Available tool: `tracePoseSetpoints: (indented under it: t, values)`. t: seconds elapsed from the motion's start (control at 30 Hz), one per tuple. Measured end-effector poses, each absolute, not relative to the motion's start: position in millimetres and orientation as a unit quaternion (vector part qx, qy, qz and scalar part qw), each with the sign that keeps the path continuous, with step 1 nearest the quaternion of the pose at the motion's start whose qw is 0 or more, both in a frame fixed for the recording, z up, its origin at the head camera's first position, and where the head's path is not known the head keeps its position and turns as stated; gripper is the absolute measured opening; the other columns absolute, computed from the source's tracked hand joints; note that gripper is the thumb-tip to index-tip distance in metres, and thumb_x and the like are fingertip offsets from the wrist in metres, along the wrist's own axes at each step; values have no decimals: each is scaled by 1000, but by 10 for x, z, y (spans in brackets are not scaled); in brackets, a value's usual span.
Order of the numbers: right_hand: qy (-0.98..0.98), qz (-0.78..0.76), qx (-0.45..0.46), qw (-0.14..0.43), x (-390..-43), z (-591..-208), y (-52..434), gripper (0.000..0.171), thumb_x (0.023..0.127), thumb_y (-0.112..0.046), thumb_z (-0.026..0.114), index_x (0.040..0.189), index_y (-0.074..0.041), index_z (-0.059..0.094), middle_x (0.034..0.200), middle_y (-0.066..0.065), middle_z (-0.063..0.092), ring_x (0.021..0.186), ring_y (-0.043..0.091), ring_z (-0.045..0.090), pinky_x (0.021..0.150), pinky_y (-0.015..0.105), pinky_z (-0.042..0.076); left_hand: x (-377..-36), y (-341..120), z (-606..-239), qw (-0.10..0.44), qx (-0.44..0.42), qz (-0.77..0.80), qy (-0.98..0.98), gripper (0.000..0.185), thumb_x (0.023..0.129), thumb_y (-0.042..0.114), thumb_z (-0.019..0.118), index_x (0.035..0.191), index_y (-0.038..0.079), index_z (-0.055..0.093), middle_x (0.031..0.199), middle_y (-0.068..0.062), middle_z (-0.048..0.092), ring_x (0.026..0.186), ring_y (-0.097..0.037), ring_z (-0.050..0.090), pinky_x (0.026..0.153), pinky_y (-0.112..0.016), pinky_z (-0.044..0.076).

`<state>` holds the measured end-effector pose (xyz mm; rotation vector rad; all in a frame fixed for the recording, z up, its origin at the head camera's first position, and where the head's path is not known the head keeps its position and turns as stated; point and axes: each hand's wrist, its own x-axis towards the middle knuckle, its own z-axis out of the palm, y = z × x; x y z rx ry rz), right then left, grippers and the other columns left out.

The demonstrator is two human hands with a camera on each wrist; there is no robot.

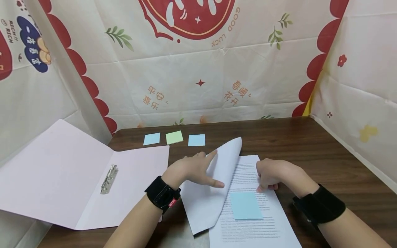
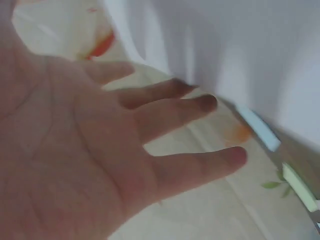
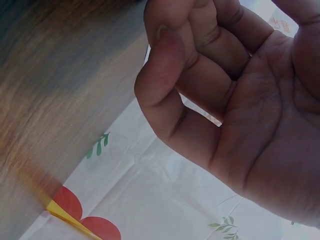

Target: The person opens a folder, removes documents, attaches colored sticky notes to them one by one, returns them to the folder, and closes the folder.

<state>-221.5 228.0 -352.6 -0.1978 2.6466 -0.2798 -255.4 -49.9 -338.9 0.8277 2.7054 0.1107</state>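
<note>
Lifting a blank white sheet point(image 1: 214, 182) off the printed page point(image 1: 257, 220), the left hand point(image 1: 192, 168) has fingers straight & spread, resting flat on the sheet's underside; sheet curls up in a soft arch, top corner near the worktop's point(image 1: 325, 155) middle; its lower corner lies toward the near edge. Right hand point(image 1: 273, 174) sits on the printed page's right margin w/ fingers curled under, thumb tip pressing the paper; holds nothing that I can see. Pale blue sticky note point(image 1: 245, 205), square, matte, is stuck flat on the printed page just below that hand. Three more notes sit in a row near the back edge: blue point(image 1: 152, 138), green point(image 1: 174, 137), blue point(image 1: 196, 140); well apart from both hands. Pink card folder point(image 1: 62, 172) lies open at left w/ a metal clip point(image 1: 109, 179), overhanging the worktop's left edge. Dark wood-grain worktop is bare to the right, open room there; printed cloth point(image 1: 198, 69) walls in back & sides.
</note>
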Motion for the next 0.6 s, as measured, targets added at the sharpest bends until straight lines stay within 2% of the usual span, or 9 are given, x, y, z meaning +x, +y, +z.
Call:
tracePoseSetpoints:
  t: [0.13,0.2,0.27,0.33,0.43,0.53,0.6]
  values:
    - [965,-97,-75,233,-2220,-3513,2264,37,79,-23,93,93,-4,64,74,9,62,61,21,61,59,30,52,-2439,-540,-3140,112,326,96,934,102,90,77,67,171,35,21,168,-7,41,144,-25,56,113,-56,51]
    - [965,-96,-76,233,-2222,-3508,2259,37,79,-23,93,94,-4,65,75,9,62,62,21,62,59,30,52,-2356,-583,-2990,95,331,126,930,90,94,71,67,168,38,29,169,-1,41,144,-23,57,110,-52,54]
    - [965,-96,-77,233,-2224,-3507,2259,37,79,-23,93,94,-4,65,75,9,62,61,21,62,59,30,52,-2255,-626,-2838,79,323,153,931,80,98,65,66,166,38,35,168,2,44,147,-22,55,112,-51,52]
    - [964,-97,-78,235,-2226,-3503,2261,37,79,-23,93,95,-4,65,75,9,62,61,20,62,59,30,52,-2154,-661,-2708,53,308,173,934,73,100,62,65,163,35,42,162,3,53,143,-21,59,111,-50,52]
    - [963,-100,-77,239,-2232,-3506,2277,36,80,-23,92,94,-4,64,76,9,62,61,20,61,58,29,51,-2016,-698,-2574,26,271,225,935,64,101,61,64,157,32,50,141,5,71,127,-16,69,105,-45,55]
    - [962,-99,-80,240,-2237,-3512,2290,34,83,-24,90,92,-6,64,76,9,60,60,20,60,58,28,49,-1942,-714,-2518,44,268,314,910,53,103,57,63,149,33,56,119,9,78,99,-12,74,92,-40,58]
    - [963,-98,-88,235,-2233,-3514,2290,32,84,-25,90,90,-6,64,73,7,60,59,18,59,57,28,46,-1947,-710,-2513,90,279,373,880,45,105,53,63,145,34,58,116,9,79,91,-14,76,87,-40,61]
